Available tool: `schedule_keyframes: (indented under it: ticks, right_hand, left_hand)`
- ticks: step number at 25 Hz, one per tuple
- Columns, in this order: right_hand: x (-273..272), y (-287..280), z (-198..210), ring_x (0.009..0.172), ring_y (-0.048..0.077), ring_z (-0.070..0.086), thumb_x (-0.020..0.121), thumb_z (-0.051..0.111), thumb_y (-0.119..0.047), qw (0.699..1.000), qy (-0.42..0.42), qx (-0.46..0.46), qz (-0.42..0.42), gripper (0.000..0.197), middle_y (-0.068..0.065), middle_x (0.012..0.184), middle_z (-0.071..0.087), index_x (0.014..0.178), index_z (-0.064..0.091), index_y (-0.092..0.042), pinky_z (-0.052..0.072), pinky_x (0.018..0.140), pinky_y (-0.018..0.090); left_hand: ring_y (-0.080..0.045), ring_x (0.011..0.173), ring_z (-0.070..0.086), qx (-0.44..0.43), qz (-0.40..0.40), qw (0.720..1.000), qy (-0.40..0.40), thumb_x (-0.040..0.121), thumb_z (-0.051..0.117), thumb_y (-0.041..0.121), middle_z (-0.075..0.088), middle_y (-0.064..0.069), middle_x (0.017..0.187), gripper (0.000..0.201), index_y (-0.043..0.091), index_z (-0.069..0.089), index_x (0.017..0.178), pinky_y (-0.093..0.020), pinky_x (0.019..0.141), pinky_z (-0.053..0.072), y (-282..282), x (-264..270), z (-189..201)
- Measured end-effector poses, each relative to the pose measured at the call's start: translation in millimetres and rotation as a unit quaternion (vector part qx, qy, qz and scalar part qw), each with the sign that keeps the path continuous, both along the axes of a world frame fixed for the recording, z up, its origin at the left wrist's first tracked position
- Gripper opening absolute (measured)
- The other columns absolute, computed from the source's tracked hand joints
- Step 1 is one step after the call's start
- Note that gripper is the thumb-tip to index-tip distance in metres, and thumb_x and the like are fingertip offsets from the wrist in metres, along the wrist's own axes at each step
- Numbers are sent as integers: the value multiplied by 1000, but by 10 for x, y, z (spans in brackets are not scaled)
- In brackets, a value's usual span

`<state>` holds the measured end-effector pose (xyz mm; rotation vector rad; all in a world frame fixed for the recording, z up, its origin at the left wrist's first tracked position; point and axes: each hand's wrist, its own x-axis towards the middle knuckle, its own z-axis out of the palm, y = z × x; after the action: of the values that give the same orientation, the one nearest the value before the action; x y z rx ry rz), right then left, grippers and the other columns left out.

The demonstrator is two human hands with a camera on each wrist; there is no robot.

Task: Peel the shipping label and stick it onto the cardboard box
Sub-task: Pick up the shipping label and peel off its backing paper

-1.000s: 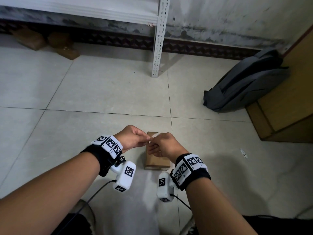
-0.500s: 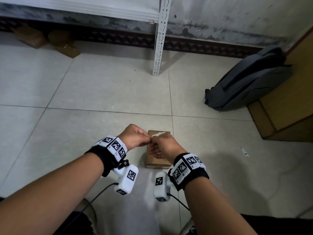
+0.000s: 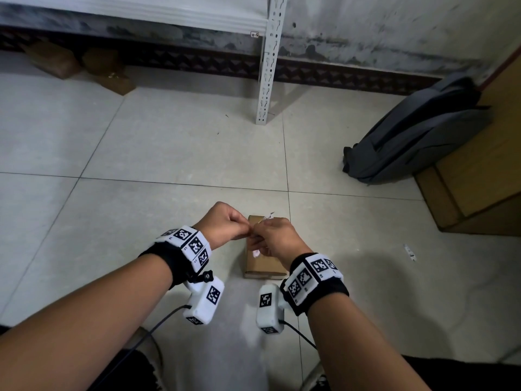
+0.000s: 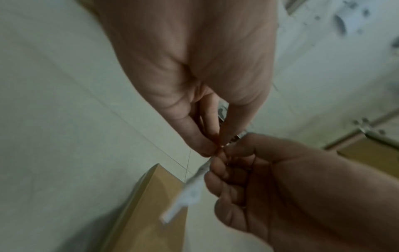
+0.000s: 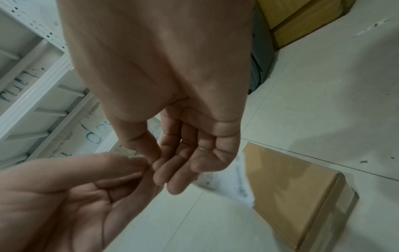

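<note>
A small brown cardboard box (image 3: 260,266) lies flat on the tiled floor, right under my hands. Both hands meet above it, fingertips together. My left hand (image 3: 225,224) pinches one corner of a white shipping label (image 4: 190,191) between thumb and forefinger. My right hand (image 3: 272,235) grips the same label beside it, fingers curled round it. The label hangs blurred below the right fingers (image 5: 177,172), over the box (image 5: 289,182). A bit of label (image 3: 267,215) pokes out above the right hand. Whether the backing has separated is hidden.
A grey backpack (image 3: 417,131) leans against a wooden cabinet (image 3: 485,170) at the right. A white metal shelf post (image 3: 267,66) stands ahead. Brown boxes (image 3: 70,63) lie under the shelf at far left. A small paper scrap (image 3: 409,252) lies right of me.
Both hands stay pinched together over the box with only small finger shifts. The label's end that stuck up, then vanished half a second ago, shows again above the right hand.
</note>
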<state>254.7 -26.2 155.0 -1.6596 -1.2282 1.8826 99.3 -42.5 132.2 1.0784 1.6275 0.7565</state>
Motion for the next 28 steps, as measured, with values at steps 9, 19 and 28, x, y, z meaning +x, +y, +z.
schedule_keyframes:
  ticks: [9,19,28]
  right_hand:
    - [16,7,-35,59,23,67,93,57,-3,999,-4,-5,-42,19,21,75,68,76,66,0,36,53,25]
    - [47,-12,-46,47,6,63,96,61,1,995,-22,90,37,13,24,82,67,88,69,7,42,42,8]
    - [112,-8,-42,57,15,65,94,63,2,993,-1,109,47,10,26,83,69,86,68,5,47,49,13]
  left_hand:
    - [-25,85,74,59,-24,997,42,76,76,9,78,-8,81,4,9,79,77,-41,87,59,-52,28,2]
    - [-28,73,69,72,-48,995,44,65,68,17,74,-20,80,12,5,72,66,-46,82,56,-67,15,14]
    - [-25,76,64,69,13,997,-15,68,68,13,70,-18,78,10,4,66,70,-56,90,56,10,-9,-52]
